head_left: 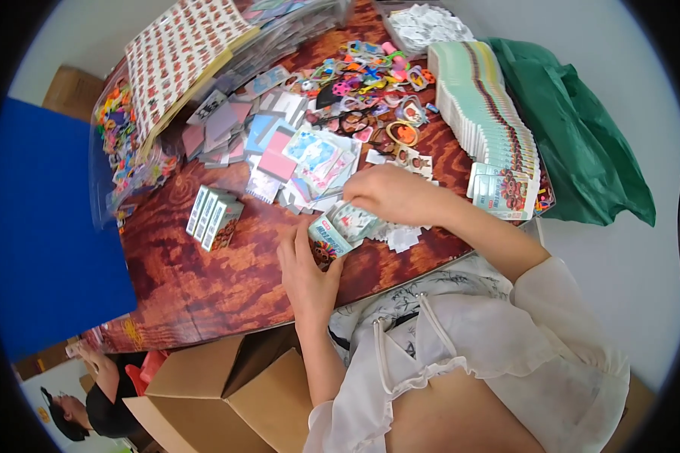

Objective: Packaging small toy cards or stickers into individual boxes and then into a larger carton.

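Note:
Near the table's front edge, my left hand (307, 275) grips a small light-green printed carton (329, 238), thumb on one side and fingers on the other. The carton lies tilted, its far end opened out toward the right. Over that end my right hand (393, 198) is closed, fingertips pressed together; whatever they pinch is hidden. A patterned piece (355, 219) shows at the carton's mouth under the right hand. Just beyond both hands spreads a pile of small cards and notepads (298, 155). Small white paper pieces (399, 235) lie below my right wrist.
Several closed cartons (214, 217) stand left. A long stack of flat cartons (480, 113) lies right, beside a green plastic bag (582, 136). Colourful trinkets (374, 72), a sticker sheet (181, 60) and a bin of white packets (423, 29) are farther back. An open cardboard box (204, 377) sits below the table edge; another person (106, 400) is lower left.

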The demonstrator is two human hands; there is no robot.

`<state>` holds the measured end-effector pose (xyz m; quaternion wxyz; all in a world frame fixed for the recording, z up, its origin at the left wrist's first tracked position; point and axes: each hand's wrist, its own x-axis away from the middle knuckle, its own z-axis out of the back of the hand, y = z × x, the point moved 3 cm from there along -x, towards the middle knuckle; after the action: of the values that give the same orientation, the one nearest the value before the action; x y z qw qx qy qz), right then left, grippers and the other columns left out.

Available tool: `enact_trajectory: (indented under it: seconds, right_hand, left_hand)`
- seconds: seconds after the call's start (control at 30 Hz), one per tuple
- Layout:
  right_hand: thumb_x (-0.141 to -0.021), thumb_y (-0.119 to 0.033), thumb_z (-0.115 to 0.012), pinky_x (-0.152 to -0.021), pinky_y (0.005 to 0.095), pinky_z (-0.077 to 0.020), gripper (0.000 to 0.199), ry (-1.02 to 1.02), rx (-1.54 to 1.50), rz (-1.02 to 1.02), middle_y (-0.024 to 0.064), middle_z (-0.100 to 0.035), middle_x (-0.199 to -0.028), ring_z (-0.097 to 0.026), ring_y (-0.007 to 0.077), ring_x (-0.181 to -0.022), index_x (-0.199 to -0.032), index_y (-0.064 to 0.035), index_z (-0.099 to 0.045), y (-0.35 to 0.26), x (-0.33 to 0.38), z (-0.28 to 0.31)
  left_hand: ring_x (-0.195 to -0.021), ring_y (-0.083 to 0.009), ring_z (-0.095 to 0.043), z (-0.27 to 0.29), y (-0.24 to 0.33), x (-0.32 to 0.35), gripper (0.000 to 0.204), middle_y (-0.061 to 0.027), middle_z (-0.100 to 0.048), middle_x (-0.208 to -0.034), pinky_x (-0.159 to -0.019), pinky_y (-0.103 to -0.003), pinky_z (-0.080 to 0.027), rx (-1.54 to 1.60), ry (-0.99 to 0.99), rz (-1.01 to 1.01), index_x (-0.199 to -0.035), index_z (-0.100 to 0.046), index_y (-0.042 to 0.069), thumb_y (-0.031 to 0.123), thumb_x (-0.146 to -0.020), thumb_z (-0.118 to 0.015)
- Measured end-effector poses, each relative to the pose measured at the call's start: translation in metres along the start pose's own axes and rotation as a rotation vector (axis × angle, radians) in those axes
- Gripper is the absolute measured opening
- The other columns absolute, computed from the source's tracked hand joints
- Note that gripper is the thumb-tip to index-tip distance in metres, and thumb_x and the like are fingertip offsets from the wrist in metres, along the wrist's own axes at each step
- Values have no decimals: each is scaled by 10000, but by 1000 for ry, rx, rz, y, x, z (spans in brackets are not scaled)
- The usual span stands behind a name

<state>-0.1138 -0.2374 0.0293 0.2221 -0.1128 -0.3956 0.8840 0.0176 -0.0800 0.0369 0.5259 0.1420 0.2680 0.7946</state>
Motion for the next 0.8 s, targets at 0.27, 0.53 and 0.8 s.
enact_trajectory:
  seconds: [0.27, 0.53, 0.8]
  right_hand:
    - [-810, -135, -664, -744, 483, -494, 437, 223, -118, -104, 190, -653, -910, -645, 393, -878, -1214, -65, -514, -19, -4, -22]
    - [-860, -103, -656, -674, 352, -496, 108, 482, -341, -306, 121, -637, -817, -618, 250, -707, -933, -24, -645, 60, 19, 20]
    - [-850, -85, -640, -693, 391, -470, 89, 587, 192, -357, 130, -612, -843, -618, 297, -758, -866, -3, -609, 86, 30, 53]
  left_hand:
    - [-1179, -396, -500, -13, 0, -6, 732, -201, -512, -1253, -990, -455, -422, 200, 19, 8, -1329, -474, 18, 104, -693, -828]
    - [-1151, -396, -516, -16, -5, -9, 701, -202, -524, -1230, -961, -444, -435, 108, 24, 3, -1300, -492, 5, 121, -698, -833]
    - [-1159, -374, -525, -15, -7, -11, 691, -198, -539, -1231, -979, -431, -433, 252, -61, 51, -1293, -505, 1, 77, -684, -821]
